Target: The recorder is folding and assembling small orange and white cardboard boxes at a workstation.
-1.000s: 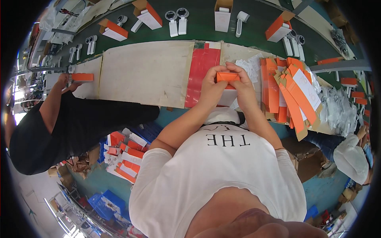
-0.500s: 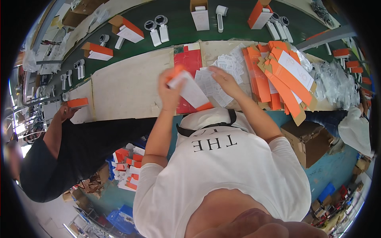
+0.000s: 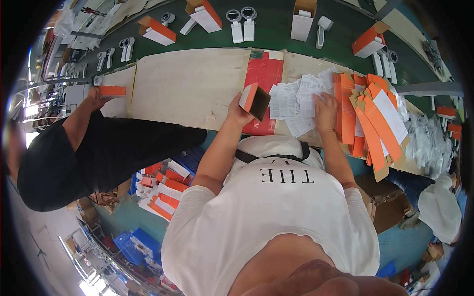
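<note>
An orange and white cardboard box [image 3: 251, 98] is gripped in my left hand [image 3: 238, 113] above a red strip [image 3: 263, 74] on the table. Its brown inside shows through an uncovered end that faces right. My right hand [image 3: 326, 114] rests on the right part of a spread of white printed leaflets [image 3: 291, 101]. Its fingers are a little bent and apart, and I see no leaflet lifted in them. Flat orange box blanks [image 3: 345, 106] are piled just right of that hand.
Along the far side runs a green belt [image 3: 212, 42] with upright boxes [image 3: 302, 24] and white handheld devices [image 3: 242, 24]. A co-worker's hand [image 3: 95, 98] holds an orange box at the left. Clear plastic bags [image 3: 428, 140] are heaped at the right, above a brown carton [image 3: 385, 207].
The box in my left hand has turned, so its hollow end now shows. My right hand has come down on the leaflets' right side. The whole view has shifted.
</note>
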A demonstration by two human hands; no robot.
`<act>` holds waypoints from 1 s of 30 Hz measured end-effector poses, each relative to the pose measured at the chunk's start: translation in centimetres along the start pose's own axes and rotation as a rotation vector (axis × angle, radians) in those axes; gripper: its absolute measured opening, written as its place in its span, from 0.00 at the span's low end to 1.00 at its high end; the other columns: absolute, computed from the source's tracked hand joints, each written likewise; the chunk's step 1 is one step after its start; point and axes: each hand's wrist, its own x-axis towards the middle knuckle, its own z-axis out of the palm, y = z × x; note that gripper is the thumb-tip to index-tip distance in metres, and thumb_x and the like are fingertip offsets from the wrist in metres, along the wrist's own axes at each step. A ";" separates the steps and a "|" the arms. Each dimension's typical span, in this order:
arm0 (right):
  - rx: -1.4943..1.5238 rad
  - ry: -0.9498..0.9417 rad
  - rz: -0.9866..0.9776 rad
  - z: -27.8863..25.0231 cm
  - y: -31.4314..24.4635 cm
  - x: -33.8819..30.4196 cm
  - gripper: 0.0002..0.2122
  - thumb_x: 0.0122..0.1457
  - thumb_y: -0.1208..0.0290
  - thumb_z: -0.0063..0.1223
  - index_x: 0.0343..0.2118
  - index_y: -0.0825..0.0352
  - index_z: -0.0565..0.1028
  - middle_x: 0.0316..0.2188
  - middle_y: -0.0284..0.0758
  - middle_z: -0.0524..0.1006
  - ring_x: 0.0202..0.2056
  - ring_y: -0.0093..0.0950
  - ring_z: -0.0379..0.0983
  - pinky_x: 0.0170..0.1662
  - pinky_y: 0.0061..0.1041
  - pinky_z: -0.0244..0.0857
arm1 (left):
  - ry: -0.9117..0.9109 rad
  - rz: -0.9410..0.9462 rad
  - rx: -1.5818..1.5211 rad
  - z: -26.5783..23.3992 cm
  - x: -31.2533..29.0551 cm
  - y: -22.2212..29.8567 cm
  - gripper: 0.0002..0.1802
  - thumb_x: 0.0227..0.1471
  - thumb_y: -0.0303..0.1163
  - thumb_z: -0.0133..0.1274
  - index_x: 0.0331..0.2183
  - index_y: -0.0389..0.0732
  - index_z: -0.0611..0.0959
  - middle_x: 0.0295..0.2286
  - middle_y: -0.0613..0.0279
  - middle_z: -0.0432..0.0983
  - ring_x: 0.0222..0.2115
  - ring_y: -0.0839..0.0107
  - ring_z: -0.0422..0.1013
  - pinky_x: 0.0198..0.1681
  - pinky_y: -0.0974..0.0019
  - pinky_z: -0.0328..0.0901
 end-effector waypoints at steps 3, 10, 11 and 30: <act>0.252 -0.050 0.098 0.2 -0.8 0.7 0.16 0.48 0.69 0.54 0.43 0.57 0.73 0.41 0.38 0.69 0.45 0.38 0.62 0.48 0.33 0.58 | -0.008 0.004 -0.052 -0.7 0.5 0.1 0.27 0.56 0.47 0.30 0.48 0.37 0.64 0.45 0.51 0.66 0.46 0.54 0.63 0.49 0.49 0.60; 0.139 0.184 -0.061 1.7 0.2 0.2 0.12 0.43 0.72 0.57 0.34 0.56 0.77 0.39 0.35 0.70 0.44 0.37 0.63 0.48 0.32 0.58 | -0.090 0.012 0.033 -0.3 0.6 -0.3 0.24 0.56 0.46 0.31 0.46 0.39 0.67 0.43 0.54 0.68 0.45 0.57 0.65 0.48 0.51 0.62; 0.113 0.258 -0.058 1.8 -0.2 0.3 0.11 0.43 0.73 0.57 0.33 0.56 0.78 0.37 0.34 0.71 0.43 0.36 0.64 0.47 0.32 0.59 | -0.053 0.026 0.060 -0.2 0.5 -0.2 0.24 0.56 0.46 0.31 0.45 0.39 0.68 0.43 0.55 0.69 0.44 0.58 0.66 0.47 0.52 0.63; 0.358 -0.118 -0.555 -9.8 -14.0 0.9 0.13 0.45 0.74 0.45 0.36 0.68 0.73 0.43 0.38 0.71 0.47 0.34 0.64 0.51 0.32 0.57 | -0.057 0.052 0.096 0.4 0.1 -1.0 0.22 0.54 0.44 0.34 0.43 0.41 0.72 0.39 0.56 0.71 0.42 0.60 0.67 0.46 0.54 0.61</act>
